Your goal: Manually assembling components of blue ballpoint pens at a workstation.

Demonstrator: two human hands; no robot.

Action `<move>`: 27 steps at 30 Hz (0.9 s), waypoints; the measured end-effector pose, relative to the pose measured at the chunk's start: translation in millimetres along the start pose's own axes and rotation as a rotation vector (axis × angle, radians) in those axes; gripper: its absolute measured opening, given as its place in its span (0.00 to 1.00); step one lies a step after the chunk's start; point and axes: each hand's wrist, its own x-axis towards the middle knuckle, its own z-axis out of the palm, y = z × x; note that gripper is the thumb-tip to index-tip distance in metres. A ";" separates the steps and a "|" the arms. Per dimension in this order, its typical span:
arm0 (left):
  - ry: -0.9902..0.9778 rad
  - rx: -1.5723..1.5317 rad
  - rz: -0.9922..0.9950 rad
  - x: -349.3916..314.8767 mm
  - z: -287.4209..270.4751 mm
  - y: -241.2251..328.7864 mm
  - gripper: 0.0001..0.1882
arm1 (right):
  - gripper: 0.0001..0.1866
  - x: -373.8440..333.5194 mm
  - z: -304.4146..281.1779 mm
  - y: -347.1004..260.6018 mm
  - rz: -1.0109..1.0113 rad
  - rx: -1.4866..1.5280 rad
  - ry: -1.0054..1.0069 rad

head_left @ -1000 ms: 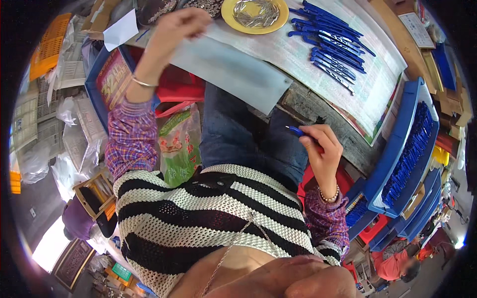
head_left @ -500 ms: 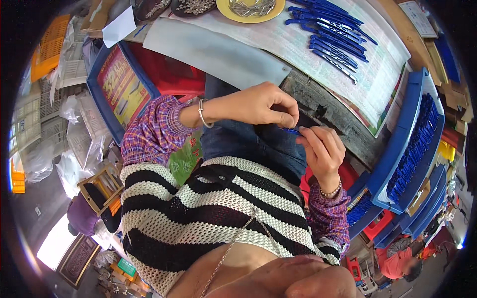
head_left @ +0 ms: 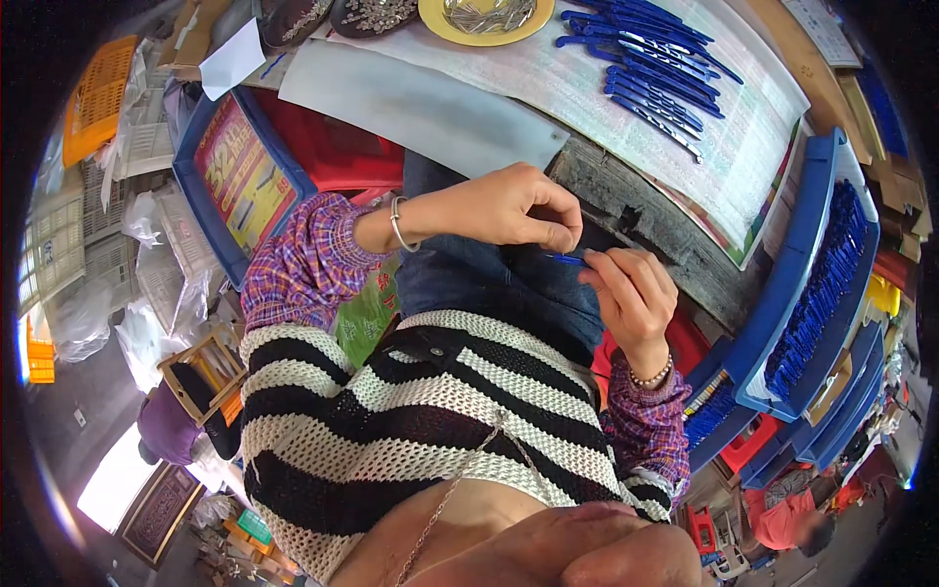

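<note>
A slim blue piece (head_left: 565, 259) juts from the pinched fingertips of my right hand (head_left: 638, 298), pointing toward my left hand. Just above and left of it, my left hand (head_left: 536, 207) is curled with thumb and fingertip pressed together; whatever sits in that pinch is hidden or too small to name. Both hands are over my lap, close in front of the table edge (head_left: 626, 210). Farther off on the white table sheet lies a pile of slim blue strips (head_left: 665, 73), some with silvery parts along them.
A yellow dish (head_left: 469, 37) of thin metal pins and dark dishes (head_left: 377, 18) of small metal parts stand at the back. At right is a blue tray (head_left: 782, 342) packed with blue pieces. Another blue tray (head_left: 181, 157) leans at left beside a red stool (head_left: 333, 152).
My left hand has drawn slightly away from the right, and more of the blue piece shows between them. My right hand stays nearly in place.
</note>
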 end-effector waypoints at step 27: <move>0.166 0.124 0.083 -3.2 10.5 -5.0 0.09 | 0.14 2.2 -0.8 11.1 0.120 -0.046 0.045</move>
